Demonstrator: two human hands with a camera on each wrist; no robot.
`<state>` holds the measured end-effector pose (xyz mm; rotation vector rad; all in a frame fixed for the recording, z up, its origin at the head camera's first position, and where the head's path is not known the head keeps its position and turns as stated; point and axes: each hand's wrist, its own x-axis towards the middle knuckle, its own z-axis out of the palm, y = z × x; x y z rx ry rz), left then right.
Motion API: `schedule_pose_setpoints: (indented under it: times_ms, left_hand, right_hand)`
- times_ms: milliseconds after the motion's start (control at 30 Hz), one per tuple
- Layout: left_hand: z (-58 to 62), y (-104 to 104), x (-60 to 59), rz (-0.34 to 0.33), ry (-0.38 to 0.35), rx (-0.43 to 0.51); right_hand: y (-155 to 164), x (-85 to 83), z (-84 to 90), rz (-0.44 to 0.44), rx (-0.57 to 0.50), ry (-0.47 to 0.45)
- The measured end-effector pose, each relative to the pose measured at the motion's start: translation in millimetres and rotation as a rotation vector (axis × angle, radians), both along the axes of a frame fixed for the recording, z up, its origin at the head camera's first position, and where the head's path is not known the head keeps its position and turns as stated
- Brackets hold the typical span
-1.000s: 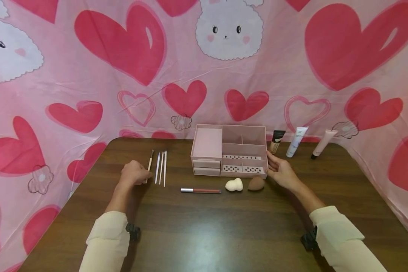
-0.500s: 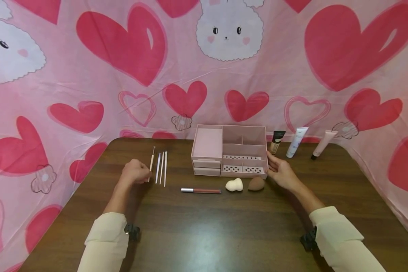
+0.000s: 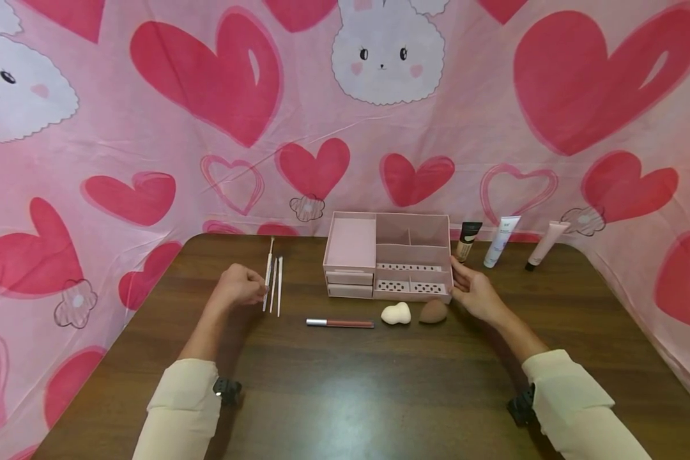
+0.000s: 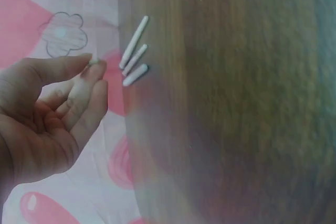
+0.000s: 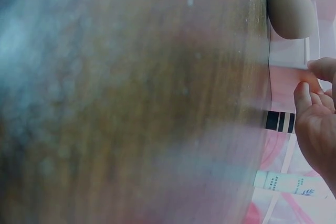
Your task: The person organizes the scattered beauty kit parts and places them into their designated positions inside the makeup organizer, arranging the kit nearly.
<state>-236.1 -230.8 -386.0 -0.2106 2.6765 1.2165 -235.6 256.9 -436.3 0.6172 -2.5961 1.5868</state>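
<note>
My left hand [image 3: 241, 285] pinches a thin pale makeup brush [image 3: 269, 259] near its lower end, tip pointing away, above three slim white-handled brushes [image 3: 279, 287] lying side by side. In the left wrist view, only a small pale end shows between thumb and index finger of the left hand [image 4: 58, 108]; the handles [image 4: 135, 43] of the three lie beyond. My right hand [image 3: 478, 294] touches the right side of a pink desktop organizer [image 3: 349, 239], near its front corner. The right wrist view has that hand's fingertips [image 5: 303, 90] against the organizer's side wall [image 5: 286, 80].
A lip gloss tube [image 3: 340, 323], a cream makeup sponge [image 3: 397, 313] and a brown one [image 3: 434, 311] lie before the organizer. Right of it stand a black-capped foundation tube [image 3: 467, 241], a white tube [image 3: 501, 241] and a pink tube [image 3: 547, 245]. A heart-printed cloth hangs behind the table.
My left hand has lifted the brush from left of the white ones and moved it rightward, over the leftmost of them. The right hand stays at the organizer.
</note>
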Motion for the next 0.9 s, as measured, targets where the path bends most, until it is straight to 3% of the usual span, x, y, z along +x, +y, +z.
schedule_pose_setpoints:
  times_ms: [233,433,667,900]
  left_hand:
    - [0.2,11,-2.5,-0.068,-0.01,0.178]
    - [1.1,17,-5.6,-0.104,-0.018,0.231]
    - [10.0,26,-6.8,-0.11,-0.037,0.338]
    - [17.7,37,-10.0,-0.158,-0.046,0.393]
  right_hand:
    - [-2,0.9,2.3,-0.009,0.004,-0.003]
    - [-2,0.5,1.2,-0.011,0.002,-0.004]
    - [-3,1.3,4.1,-0.008,-0.007,-0.02]
    - [-2,2.3,3.2,-0.011,-0.015,-0.036]
